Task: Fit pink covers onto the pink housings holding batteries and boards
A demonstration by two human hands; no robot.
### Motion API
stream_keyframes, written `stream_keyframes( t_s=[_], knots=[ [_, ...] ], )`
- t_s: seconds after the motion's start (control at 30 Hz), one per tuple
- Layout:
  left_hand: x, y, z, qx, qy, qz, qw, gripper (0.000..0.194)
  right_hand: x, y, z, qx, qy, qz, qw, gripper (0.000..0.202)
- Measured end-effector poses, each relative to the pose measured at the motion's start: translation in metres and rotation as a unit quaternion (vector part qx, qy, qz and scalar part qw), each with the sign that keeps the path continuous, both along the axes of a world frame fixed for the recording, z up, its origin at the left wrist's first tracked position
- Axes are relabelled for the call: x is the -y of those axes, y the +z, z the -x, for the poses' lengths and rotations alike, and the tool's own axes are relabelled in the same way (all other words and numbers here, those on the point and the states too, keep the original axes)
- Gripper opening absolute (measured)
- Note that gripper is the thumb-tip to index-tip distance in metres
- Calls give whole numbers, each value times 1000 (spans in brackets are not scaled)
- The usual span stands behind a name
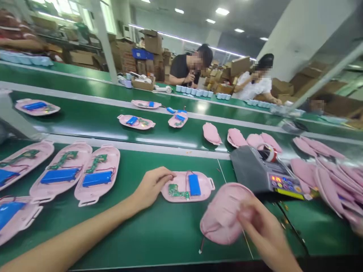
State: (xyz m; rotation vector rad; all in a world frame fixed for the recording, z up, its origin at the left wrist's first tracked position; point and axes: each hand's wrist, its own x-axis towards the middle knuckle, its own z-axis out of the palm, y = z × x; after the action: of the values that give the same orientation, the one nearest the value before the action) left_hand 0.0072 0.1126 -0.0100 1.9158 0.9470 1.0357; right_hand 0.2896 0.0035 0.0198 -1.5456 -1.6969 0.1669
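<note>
My left hand (pixel 153 185) rests on the left end of an open pink shell (pixel 205 187) that lies on the green table; a green circuit board (pixel 177 192) and a blue battery (pixel 194 184) sit inside it. My right hand (pixel 262 226) holds a second pink shell cover (pixel 221 215) just above the table's front right, blurred by motion. A thin wire with a white plug (pixel 202 245) hangs from that cover.
Three more pink shells with boards and batteries (pixel 98 175) lie in a row at the left. A grey tape dispenser (pixel 263 172) stands to the right, and beside it a pile of empty pink covers (pixel 334 177). Other shells ride the belt (pixel 85 121) behind. Two people sit opposite.
</note>
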Motion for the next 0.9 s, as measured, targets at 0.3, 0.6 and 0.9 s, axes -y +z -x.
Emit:
stream_keyframes(
  t_s=[0.3, 0.6, 0.9],
  knots=[
    [21, -2, 3, 122, 133, 2, 984, 10, -133, 38, 65, 207, 290, 251, 900, 66],
    [25, 0, 3, 109, 161, -75, 978, 9, -114, 7, 64, -277, 103, 133, 946, 49],
    [28, -1, -8, 179, 196, -98, 959, 11, -56, -15, 124, -537, -6, 55, 842, 77]
  ],
)
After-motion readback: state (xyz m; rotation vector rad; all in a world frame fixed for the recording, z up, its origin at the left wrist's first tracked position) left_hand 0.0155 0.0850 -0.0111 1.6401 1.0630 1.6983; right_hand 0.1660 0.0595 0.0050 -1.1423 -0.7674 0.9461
